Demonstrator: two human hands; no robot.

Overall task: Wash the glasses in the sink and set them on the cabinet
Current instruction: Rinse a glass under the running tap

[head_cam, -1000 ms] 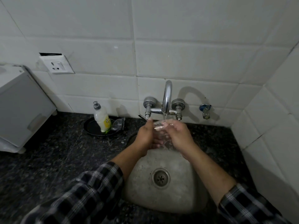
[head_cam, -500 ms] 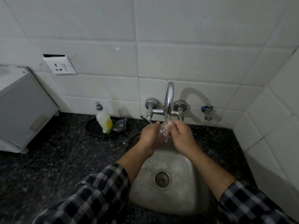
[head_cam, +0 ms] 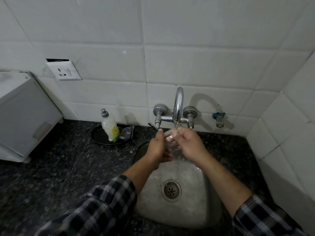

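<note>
Both hands meet over the far end of the steel sink, just below the spout of the chrome wall tap. The left hand and the right hand grip a clear glass between them, fingers curled round it. The round drain lies nearer, between forearms in checked sleeves. On the dark speckled surface to the left, a dish soap bottle stands on a black round dish, touching a crumpled clear wrapper. Far left sits a white cabinet, with a wall socket above it to the right. A small blue-handled tap is right of the main tap.
</note>
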